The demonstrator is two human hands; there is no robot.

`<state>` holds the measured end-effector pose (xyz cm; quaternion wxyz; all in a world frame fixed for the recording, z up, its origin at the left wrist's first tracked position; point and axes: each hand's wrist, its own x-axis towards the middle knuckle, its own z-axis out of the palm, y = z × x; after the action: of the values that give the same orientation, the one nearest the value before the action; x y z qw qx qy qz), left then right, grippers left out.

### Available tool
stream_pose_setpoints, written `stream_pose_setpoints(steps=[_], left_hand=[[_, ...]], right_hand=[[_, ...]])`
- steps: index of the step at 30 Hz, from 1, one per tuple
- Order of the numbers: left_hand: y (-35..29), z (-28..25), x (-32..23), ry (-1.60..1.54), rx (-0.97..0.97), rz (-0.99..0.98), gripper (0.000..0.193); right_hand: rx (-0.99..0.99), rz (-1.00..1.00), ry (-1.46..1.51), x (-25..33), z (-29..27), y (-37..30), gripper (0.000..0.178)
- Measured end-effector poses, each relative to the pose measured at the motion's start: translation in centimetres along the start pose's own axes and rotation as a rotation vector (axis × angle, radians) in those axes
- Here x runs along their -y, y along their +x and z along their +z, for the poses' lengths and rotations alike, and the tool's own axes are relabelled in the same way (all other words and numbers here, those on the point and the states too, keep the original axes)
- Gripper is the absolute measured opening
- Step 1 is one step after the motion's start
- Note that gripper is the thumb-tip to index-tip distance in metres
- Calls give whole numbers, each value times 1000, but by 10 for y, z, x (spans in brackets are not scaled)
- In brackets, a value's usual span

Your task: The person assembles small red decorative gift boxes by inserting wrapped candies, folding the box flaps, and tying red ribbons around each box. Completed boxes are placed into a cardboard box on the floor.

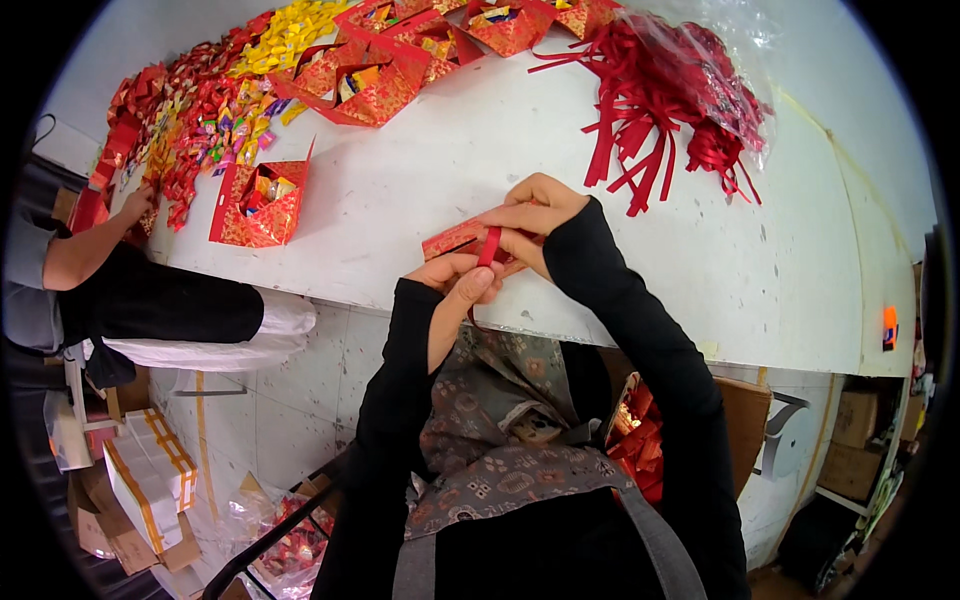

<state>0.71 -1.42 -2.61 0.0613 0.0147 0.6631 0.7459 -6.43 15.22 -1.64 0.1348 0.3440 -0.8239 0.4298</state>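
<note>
Near the table's front edge, a red-and-gold patterned paper box (448, 240) lies under my hands, its far part hidden by the fingers. A red ribbon (490, 247) runs upright between my hands, with a thin end hanging below the table edge. My left hand (462, 284) pinches the ribbon's lower part between thumb and fingers, just in front of the box. Over the box's right side, my right hand (540, 217) is closed with bent fingers at the ribbon's upper part; the exact grip is partly hidden.
An open box of wrapped sweets (265, 205) stands to the left, with several similar boxes (375, 85) at the back. Piled sweets (215, 120) cover the far left, beside a co-worker's hand (140, 203). Red ribbons (650, 110) lie at the back right, partly under clear plastic.
</note>
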Motion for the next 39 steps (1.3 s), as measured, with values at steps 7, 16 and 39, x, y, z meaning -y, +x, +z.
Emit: stream_pose_setpoints(steps=[7,16,39], left_hand=[[15,8,17,160,-173,236,14],[41,12,15,109,-100,366,6],[33,33,-1,119,153,76,60]], right_hand=[[194,346,242,-7,-9,5,15],[-73,109,134,-3,-15,10,9],[157,757,1234,-28,-11,112,24]])
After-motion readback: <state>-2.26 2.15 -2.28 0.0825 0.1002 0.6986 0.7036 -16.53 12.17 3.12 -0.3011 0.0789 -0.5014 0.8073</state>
